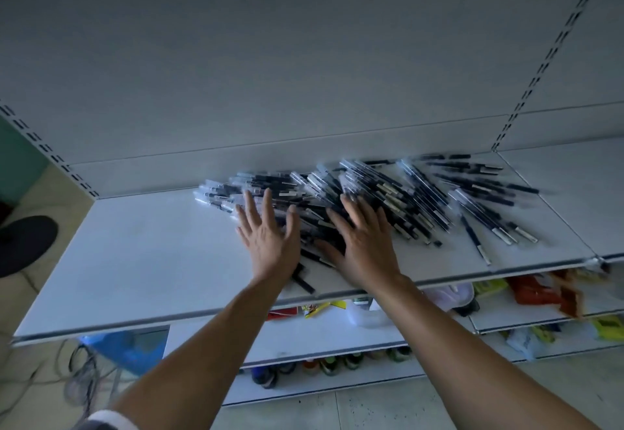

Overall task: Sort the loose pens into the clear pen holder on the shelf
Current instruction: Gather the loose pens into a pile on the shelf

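Observation:
A wide heap of loose dark pens with clear caps (405, 193) lies across the white shelf (141, 254), from its middle to its right part. My left hand (270, 237) lies flat with fingers spread on the heap's left front edge. My right hand (363, 244) is spread the same way on the pens just beside it. Neither hand holds a pen. A few pens (304, 281) lie near the shelf's front edge between my wrists. No clear pen holder is in view. The picture is blurred by motion.
The shelf's left half is bare white surface. Lower shelves (337, 335) carry coloured packets, a plastic container and small bottles. A blue stool (125, 352) and cables stand on the floor at the lower left. A dark round object (23, 244) sits at the left edge.

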Demonstrator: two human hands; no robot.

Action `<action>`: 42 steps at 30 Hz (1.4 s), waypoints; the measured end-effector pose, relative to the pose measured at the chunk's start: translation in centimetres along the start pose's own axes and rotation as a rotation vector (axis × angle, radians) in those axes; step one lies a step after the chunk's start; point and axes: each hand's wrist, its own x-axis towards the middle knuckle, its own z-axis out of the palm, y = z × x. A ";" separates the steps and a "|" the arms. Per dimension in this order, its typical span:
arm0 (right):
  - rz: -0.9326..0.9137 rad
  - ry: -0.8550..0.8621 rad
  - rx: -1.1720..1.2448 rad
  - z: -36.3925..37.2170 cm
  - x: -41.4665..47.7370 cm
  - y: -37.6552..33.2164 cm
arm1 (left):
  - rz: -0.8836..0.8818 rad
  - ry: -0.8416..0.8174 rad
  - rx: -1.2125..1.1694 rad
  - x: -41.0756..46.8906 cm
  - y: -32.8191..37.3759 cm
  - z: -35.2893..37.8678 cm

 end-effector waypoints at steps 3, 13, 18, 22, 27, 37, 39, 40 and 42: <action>0.009 -0.055 -0.020 -0.6 0.1 0.4 | -0.061 0.023 -0.002 0.3 1.7 1.7; -0.043 -0.046 0.029 -2.4 -2.0 1.6 | -0.181 0.197 -0.176 1.5 3.6 3.7; -0.100 -0.119 -0.017 -1.8 -1.6 3.3 | -0.120 0.096 -0.161 0.9 4.0 3.7; -0.168 -0.147 0.067 -2.2 -0.8 4.4 | -0.039 0.063 0.065 -0.2 4.1 4.1; -0.097 0.164 0.115 -4.3 -1.8 11.5 | 0.122 0.032 0.293 -1.8 4.9 5.6; 0.355 -0.126 -0.041 -5.9 -1.0 19.0 | 0.080 0.059 0.315 -2.1 6.9 7.1; 0.367 -0.105 0.087 -5.0 0.4 16.3 | 0.071 0.060 0.310 -1.9 7.0 7.3; 0.371 -0.096 0.150 -4.7 1.2 15.0 | 0.079 0.063 0.315 -1.9 7.1 7.4; 0.387 -0.109 0.258 -4.6 2.7 13.1 | 0.107 0.070 0.328 -1.8 7.1 7.6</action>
